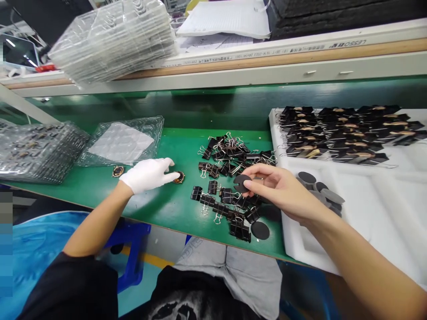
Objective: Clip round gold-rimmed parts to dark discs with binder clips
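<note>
My left hand (148,174), in a white glove, reaches over the green table (160,204) and its fingertips touch a small round brass-rimmed part (180,177). A second such part (118,171) lies to the left of that hand. My bare right hand (282,189) pinches a dark grey notched disc (241,182) between thumb and fingers, above a heap of black binder clips (227,178). Another dark disc (259,230) lies flat near the table's front edge.
A white foam tray (367,209) at right holds several grey discs (316,186) and rows of clipped black parts (347,131). Clear plastic blister trays (123,142) and a filled stack (36,151) sit at left. More clear trays (113,40) rest on the shelf above.
</note>
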